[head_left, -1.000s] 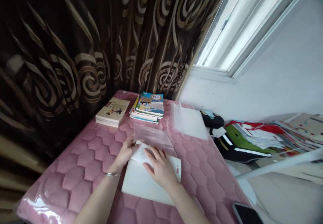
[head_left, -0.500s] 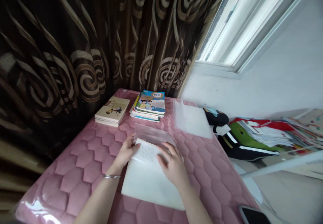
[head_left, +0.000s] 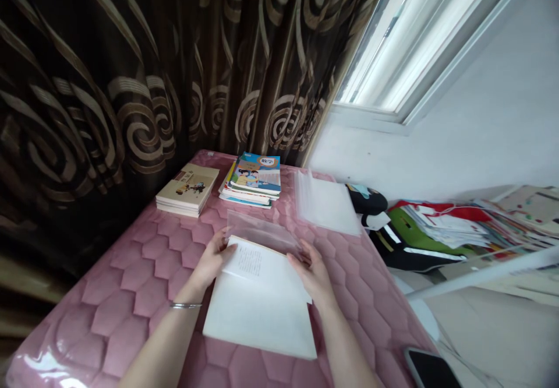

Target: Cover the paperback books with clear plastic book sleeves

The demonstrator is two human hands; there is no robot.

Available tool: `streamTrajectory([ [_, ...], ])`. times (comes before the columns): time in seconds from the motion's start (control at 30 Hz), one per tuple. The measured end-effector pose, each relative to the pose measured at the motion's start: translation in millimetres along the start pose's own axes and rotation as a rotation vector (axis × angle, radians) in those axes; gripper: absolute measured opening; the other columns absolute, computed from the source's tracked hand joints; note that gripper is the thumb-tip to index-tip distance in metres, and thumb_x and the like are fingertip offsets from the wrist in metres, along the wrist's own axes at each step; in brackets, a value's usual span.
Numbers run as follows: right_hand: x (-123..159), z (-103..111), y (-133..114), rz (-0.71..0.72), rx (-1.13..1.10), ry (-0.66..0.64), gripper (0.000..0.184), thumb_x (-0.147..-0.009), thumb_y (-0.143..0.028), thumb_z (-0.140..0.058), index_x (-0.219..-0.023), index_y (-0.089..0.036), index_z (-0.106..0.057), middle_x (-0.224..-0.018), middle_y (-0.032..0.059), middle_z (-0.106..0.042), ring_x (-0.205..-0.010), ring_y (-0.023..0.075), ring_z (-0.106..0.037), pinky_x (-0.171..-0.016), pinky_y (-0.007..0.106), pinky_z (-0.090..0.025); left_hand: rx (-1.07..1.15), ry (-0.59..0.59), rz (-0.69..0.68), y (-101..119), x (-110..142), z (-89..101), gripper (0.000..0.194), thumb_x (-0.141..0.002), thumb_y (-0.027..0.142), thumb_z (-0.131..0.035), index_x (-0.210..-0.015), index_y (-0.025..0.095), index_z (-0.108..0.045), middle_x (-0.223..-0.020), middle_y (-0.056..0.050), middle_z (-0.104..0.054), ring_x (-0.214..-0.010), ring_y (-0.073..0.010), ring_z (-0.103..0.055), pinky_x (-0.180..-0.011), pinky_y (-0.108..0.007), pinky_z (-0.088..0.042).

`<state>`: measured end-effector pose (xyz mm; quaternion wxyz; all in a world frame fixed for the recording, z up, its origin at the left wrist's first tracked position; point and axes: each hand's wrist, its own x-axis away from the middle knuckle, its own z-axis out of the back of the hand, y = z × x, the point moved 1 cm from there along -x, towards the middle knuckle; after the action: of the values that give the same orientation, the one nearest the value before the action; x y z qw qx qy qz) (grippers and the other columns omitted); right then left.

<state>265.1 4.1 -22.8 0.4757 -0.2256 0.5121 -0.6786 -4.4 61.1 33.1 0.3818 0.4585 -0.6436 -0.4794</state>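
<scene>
A white book point(head_left: 262, 318) lies back cover up in front of me, with a block of small print near its far left corner. A clear plastic book cover point(head_left: 262, 228) reaches out past its far edge. At the far left corner my left hand point(head_left: 213, 260), a silver bangle on its wrist, grips the book with the thumb on top. My right hand point(head_left: 311, 271) holds the far right edge, thumb on the page and fingers curled behind it. Both hands touch the plastic too; how far it wraps the book is hard to see.
Beige books point(head_left: 187, 190) and colourful textbooks point(head_left: 253, 179) are stacked at the back of the pink padded surface point(head_left: 144, 271). Clear plastic sleeves point(head_left: 327, 204) lie at back right. A phone point(head_left: 430, 369) sits front right; a bag with papers point(head_left: 419, 233) stands beyond the right edge.
My right hand has moved from on top of the book to its far right edge and now grips there. My left hand stays at the far left corner. The view shifted slightly.
</scene>
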Motion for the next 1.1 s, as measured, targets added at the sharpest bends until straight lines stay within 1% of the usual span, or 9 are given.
streamTrajectory([
  [0.1, -1, -3, -4, -0.083, -0.102, 0.030, 0.070, -0.072, -0.050, -0.072, -0.132, -0.021, -0.052, -0.123, 0.0114, -0.061, -0.105, 0.0230, -0.065, -0.089, 0.037, -0.055, -0.068, 0.036, -0.012, 2, 2, 0.4, 0.075, -0.068, 0.042, -0.075, -0.133, 0.014, -0.049, -0.104, -0.010, -0.070, -0.091, -0.0229, -0.066, -0.076, -0.030, -0.050],
  [0.3, -2, -9, -13, -0.052, -0.240, 0.105, 0.072, -0.067, -0.045, -0.076, -0.130, -0.022, -0.052, -0.105, 0.0046, -0.063, -0.082, 0.0174, -0.066, -0.074, 0.032, -0.057, -0.080, -0.029, -0.014, 3, 3, -1.1, 0.079, -0.068, 0.040, -0.076, -0.137, 0.017, -0.044, -0.102, -0.006, -0.069, -0.091, -0.0214, -0.065, -0.076, -0.030, -0.051],
  [0.37, -2, -7, -17, -0.074, -0.261, 0.110, 0.073, -0.066, -0.048, -0.076, -0.129, -0.022, -0.053, -0.104, 0.0046, -0.062, -0.078, 0.0168, -0.064, -0.063, 0.028, -0.055, -0.056, -0.045, -0.034, 2, 1, -0.6, 0.080, -0.067, 0.040, -0.077, -0.137, 0.017, -0.044, -0.103, -0.007, -0.069, -0.090, -0.0209, -0.065, -0.077, -0.030, -0.051],
  [0.47, 0, -1, -26, -0.126, -0.273, 0.063, 0.074, -0.067, -0.054, -0.073, -0.130, -0.023, -0.053, -0.101, 0.0047, -0.064, -0.072, 0.0171, -0.062, -0.047, 0.024, -0.047, -0.054, -0.046, -0.060, -1, -2, 0.7, 0.078, -0.067, 0.039, -0.076, -0.135, 0.017, -0.045, -0.101, -0.006, -0.068, -0.088, -0.0201, -0.064, -0.077, -0.030, -0.051],
  [0.63, 4, 10, -37, -0.143, -0.288, -0.053, 0.074, -0.066, -0.054, -0.074, -0.130, -0.023, -0.056, -0.102, 0.0059, -0.067, -0.075, 0.0185, -0.064, -0.049, 0.024, -0.046, -0.091, -0.024, -0.067, -5, -3, 2.1, 0.074, -0.070, 0.039, -0.073, -0.134, 0.017, -0.044, -0.098, -0.005, -0.068, -0.087, -0.0193, -0.064, -0.077, -0.029, -0.051],
  [0.73, 5, 10, -39, -0.168, -0.332, -0.103, 0.080, -0.061, -0.050, -0.078, -0.132, -0.021, -0.053, -0.101, 0.0064, -0.068, -0.067, 0.0171, -0.061, -0.042, 0.023, -0.040, -0.105, 0.007, -0.069, -7, -3, 2.6, 0.072, -0.070, 0.039, -0.072, -0.133, 0.016, -0.045, -0.094, -0.003, -0.067, -0.086, -0.0187, -0.063, -0.076, -0.029, -0.050],
  [0.9, 3, 4, -37, -0.143, -0.389, -0.058, 0.078, -0.056, -0.045, -0.080, -0.126, -0.021, -0.056, -0.090, 0.0025, -0.065, -0.055, 0.0117, -0.053, -0.037, 0.020, -0.033, -0.154, 0.066, -0.094, -9, -1, 0.9, 0.065, -0.071, 0.038, -0.073, -0.128, 0.017, -0.049, -0.104, -0.005, -0.066, -0.093, -0.0191, -0.062, -0.080, -0.029, -0.050],
  [1.0, 3, 3, -35, -0.107, -0.377, -0.036, 0.072, -0.059, -0.046, -0.078, -0.124, -0.020, -0.057, -0.088, 0.0020, -0.065, -0.056, 0.0112, -0.053, -0.039, 0.020, -0.035, -0.174, 0.075, -0.128, -10, -2, -1.0, 0.063, -0.069, 0.036, -0.074, -0.124, 0.017, -0.049, -0.106, -0.005, -0.065, -0.095, -0.0188, -0.061, -0.081, -0.028, -0.049],
  [1.1, 3, 5, -38, -0.123, -0.377, -0.009, 0.069, -0.060, -0.049, -0.078, -0.121, -0.021, -0.059, -0.089, 0.0024, -0.067, -0.058, 0.0121, -0.054, -0.041, 0.021, -0.036, -0.151, 0.064, -0.146, -12, -3, -2.2, 0.062, -0.068, 0.035, -0.074, -0.122, 0.018, -0.049, -0.103, -0.004, -0.064, -0.094, -0.0179, -0.061, -0.082, -0.028, -0.049],
])
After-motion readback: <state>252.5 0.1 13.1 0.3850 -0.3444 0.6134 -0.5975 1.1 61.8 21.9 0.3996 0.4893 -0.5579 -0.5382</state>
